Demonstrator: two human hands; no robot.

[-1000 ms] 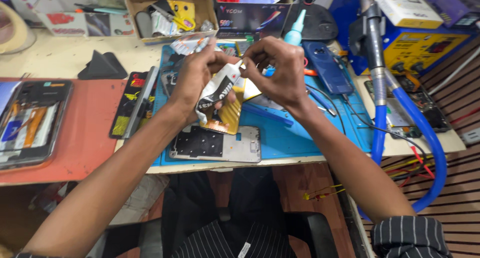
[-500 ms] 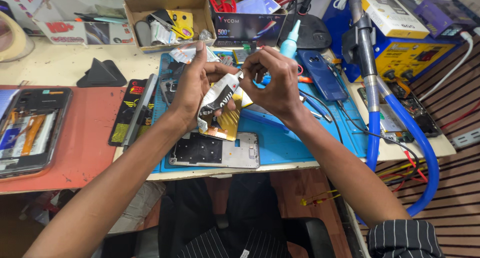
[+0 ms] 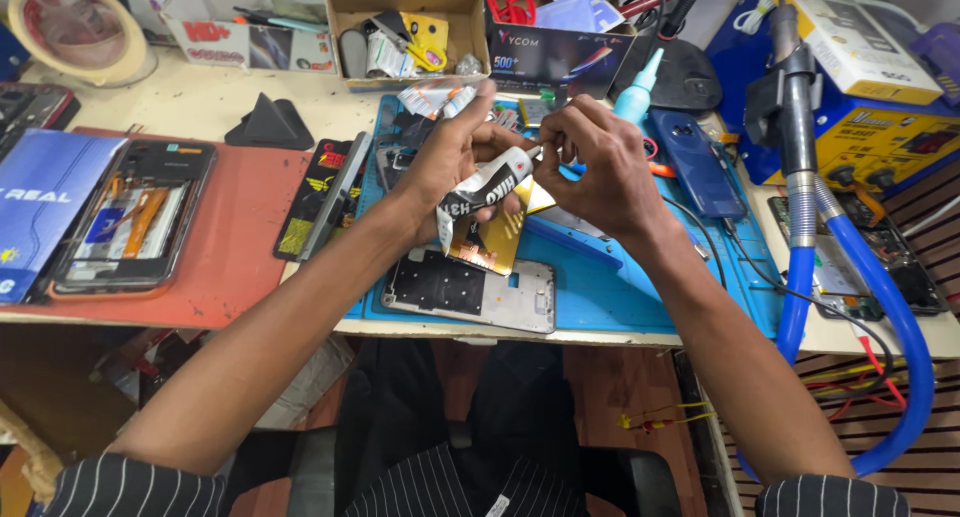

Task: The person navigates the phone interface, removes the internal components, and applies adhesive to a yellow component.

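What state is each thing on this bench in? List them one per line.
left hand: raised over the mat, gripping the gold part.
right hand: fingertips pinched at the part's top edge.
gold part: held off the mat, tilted, black-and-white label peeling.
phone frame: flat on the blue mat, back off.
opened phone: on the red mat, insides exposed.
cardboard box: open, filled with bits.
blue phone: lying flat.

Counter (image 3: 190,102), cream top: red mat (image 3: 235,247) at left, blue work mat (image 3: 640,287) centre, open cardboard box (image 3: 405,37) behind, roll of tape (image 3: 75,27) far left.
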